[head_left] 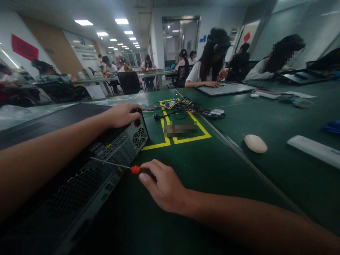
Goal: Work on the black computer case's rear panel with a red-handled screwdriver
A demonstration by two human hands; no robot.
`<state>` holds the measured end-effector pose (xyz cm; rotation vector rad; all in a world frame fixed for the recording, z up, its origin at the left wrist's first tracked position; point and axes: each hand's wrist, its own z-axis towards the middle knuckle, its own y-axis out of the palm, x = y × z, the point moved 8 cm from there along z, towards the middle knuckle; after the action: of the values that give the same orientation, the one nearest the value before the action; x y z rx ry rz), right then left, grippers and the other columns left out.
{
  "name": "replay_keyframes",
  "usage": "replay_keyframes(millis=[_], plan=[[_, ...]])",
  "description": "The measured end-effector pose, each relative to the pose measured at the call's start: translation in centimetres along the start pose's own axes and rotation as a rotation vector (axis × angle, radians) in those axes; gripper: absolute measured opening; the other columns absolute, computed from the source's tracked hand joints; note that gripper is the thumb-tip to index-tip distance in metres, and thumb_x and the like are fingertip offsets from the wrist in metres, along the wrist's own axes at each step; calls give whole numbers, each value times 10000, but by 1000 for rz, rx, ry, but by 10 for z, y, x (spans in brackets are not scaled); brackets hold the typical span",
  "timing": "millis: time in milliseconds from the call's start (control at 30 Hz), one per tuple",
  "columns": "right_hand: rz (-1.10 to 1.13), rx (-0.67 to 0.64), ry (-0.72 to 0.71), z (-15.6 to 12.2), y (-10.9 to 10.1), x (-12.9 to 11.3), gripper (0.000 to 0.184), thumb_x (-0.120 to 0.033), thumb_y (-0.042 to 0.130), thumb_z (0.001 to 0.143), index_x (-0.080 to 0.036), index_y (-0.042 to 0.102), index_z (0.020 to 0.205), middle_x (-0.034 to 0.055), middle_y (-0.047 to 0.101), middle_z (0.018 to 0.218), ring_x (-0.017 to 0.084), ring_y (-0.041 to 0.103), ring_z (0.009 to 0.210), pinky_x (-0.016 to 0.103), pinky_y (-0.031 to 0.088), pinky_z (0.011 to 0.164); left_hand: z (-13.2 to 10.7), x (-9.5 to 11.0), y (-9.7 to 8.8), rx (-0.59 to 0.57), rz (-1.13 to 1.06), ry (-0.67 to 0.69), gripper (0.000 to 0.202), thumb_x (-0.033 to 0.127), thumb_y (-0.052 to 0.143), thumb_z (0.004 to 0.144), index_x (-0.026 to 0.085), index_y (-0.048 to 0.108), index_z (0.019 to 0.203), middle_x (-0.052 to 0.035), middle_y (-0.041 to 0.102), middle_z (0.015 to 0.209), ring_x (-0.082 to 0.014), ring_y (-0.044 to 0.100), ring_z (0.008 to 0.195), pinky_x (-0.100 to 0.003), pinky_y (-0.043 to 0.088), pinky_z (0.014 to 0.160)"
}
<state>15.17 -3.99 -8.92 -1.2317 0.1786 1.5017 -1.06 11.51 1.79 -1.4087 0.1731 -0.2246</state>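
Note:
A black computer case (70,118) lies on its side at the left, its metal rear panel with slots, ports and a fan grille (139,137) facing me. Over the far top corner of the case rests my left hand (123,115), fingers bent over the edge in a grip. My right hand (166,186) is closed round the orange and black handle of a screwdriver (135,169). The thin shaft points left, its tip in front of the rear panel near the expansion slots; whether it touches a screw, I cannot tell.
On the green table (212,177), a cable bundle (183,106) and a blurred-out block (182,129) lie by yellow tape. To the right are a pale mouse (255,143) and a white bar (316,150). Across the table a person (208,67) works at a flat panel (225,88).

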Motion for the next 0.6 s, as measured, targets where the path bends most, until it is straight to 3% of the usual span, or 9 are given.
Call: replay_keyframes(millis=[200,367,600], plan=[[78,-29,33,-1,4,3,341,-360,647,978,-222,536,1270,60,702,1105,229,693,993,378,550,859,0,-1,0,10,-2,1,621,497,413,860,201,684,1334,-97,725,1302,-315,657,1189,-415,483,1049],[44,-24,59,0,4,4,193,-245,616,968,-239,547,1148,39,695,1038,211,685,916,366,544,816,0,-1,0,10,5,15,636,499,403,864,179,681,1339,-125,719,1309,-327,660,1174,-435,489,1036],[43,-26,42,1,3,3,144,-246,604,976,-237,550,1109,32,677,999,197,664,864,337,521,762,-1,0,-1,3,12,2,626,485,402,868,181,674,1343,-112,720,1305,-313,666,1161,-413,490,1030]])
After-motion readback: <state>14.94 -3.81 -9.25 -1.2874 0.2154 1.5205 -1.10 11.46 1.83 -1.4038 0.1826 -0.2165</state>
